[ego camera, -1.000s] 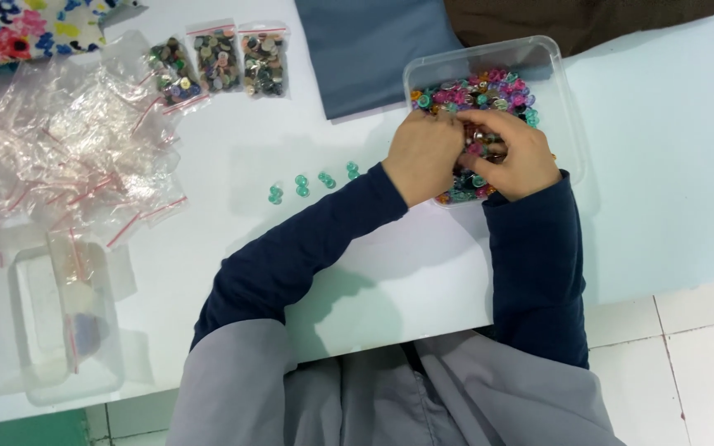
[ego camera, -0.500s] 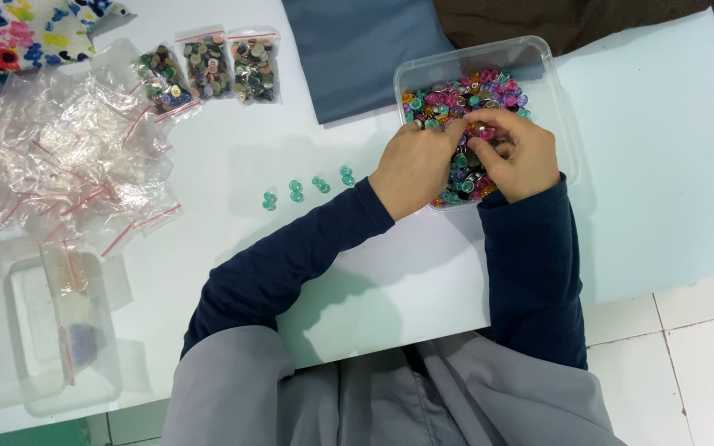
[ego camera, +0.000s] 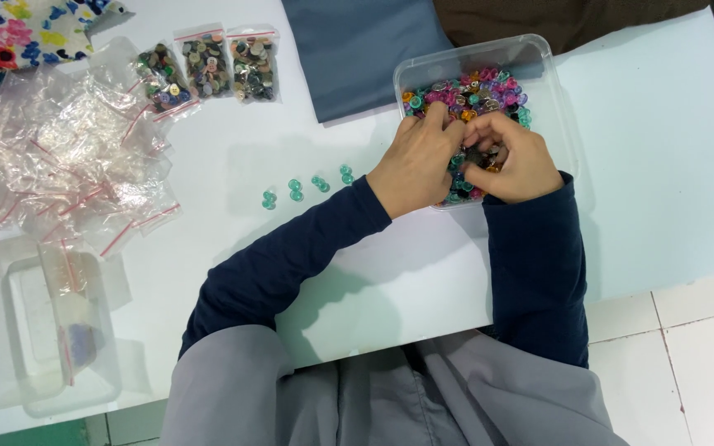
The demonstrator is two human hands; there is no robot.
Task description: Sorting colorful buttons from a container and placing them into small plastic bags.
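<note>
A clear rectangular plastic tub of mixed coloured beads (ego camera: 552, 99) served as the landmark on the white tabletop (ego camera: 663, 165). Farthest to its left, at the table's near corner, sat an empty clear plastic lidded box (ego camera: 43, 339) with a zip bag draped over it. Beyond that lay a loose heap of empty clear zip bags with red seals (ego camera: 59, 157), and a piece of floral-printed fabric (ego camera: 18, 29) was cut off at the far left corner. Three small zip bags filled with dark mixed buttons (ego camera: 208, 68) lay in a row well left of the tub. Closer to the tub, four pairs of small teal beads (ego camera: 307, 185) were lined up on the bare table just left of the left hand (ego camera: 416, 165). A folded sheet of grey-blue cloth (ego camera: 365, 49) lay touching the tub's left wall.

The left hand rested over the tub's near edge, fingers curled down into the beads. The right hand (ego camera: 516, 158) sat just beside it inside the tub, fingers bent narrowly together; whether either pinched a bead could not be made out, since the fingertips hid each other. The hands covered the tub's near half. Dark blue sleeves (ego camera: 530, 272) hid the table edge beneath them.
</note>
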